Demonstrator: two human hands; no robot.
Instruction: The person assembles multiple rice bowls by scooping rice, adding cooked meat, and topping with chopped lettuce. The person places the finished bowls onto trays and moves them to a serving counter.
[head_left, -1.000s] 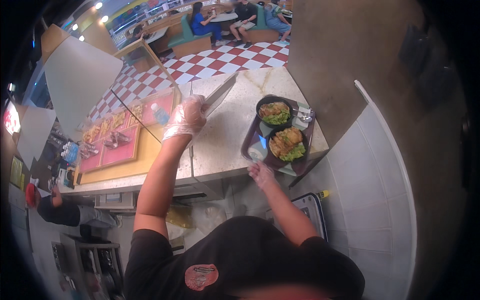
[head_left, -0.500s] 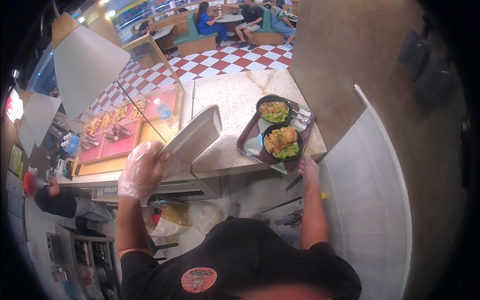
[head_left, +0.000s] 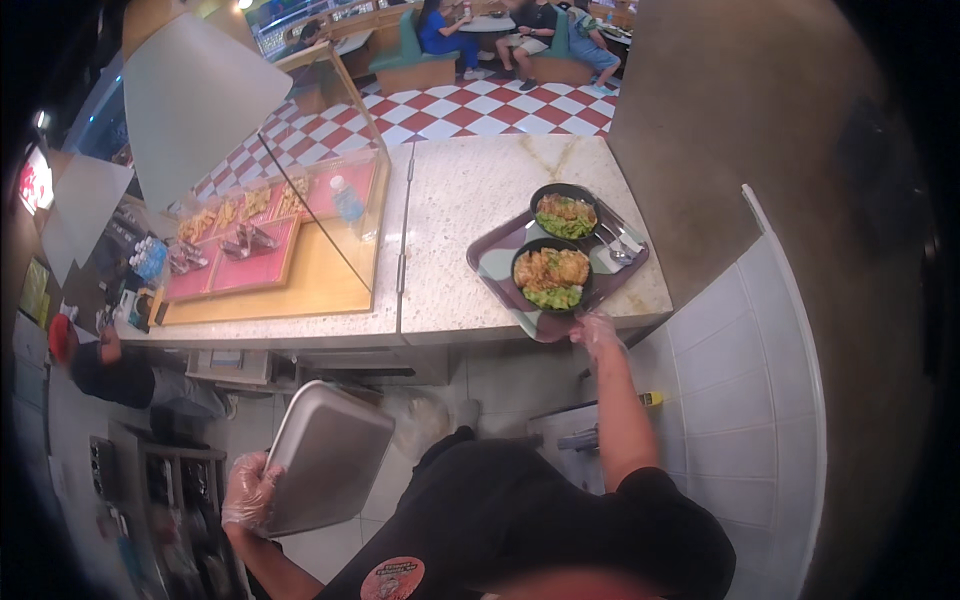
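Note:
My left hand [head_left: 252, 490], in a clear plastic glove, grips the edge of a grey rectangular tray [head_left: 330, 460]. That tray hangs tilted below the counter's front edge. On the counter lies a purple-and-green patterned serving tray [head_left: 490, 250], its near corner at the front edge. Two black bowls stand on it: a near bowl [head_left: 552, 275] with golden fried pieces and green leaves, and a far bowl [head_left: 565, 212] with similar food. Metal cutlery [head_left: 620, 247] lies beside them. My gloved right hand [head_left: 600, 338] is closed at the serving tray's near rim, just below the near bowl; its fingertips are partly hidden.
A glass-fronted display [head_left: 280, 260] on the left holds fried food, packets and a bottle [head_left: 346, 200]. A white tiled half-wall [head_left: 740, 370] rises on the right. At far left another person [head_left: 110, 370] stands behind the counter. Diners sit in green booths beyond.
My left hand has swung the grey tray down and left, from above the counter to below its edge. The serving tray has turned slightly, and my right hand has shifted left along its rim.

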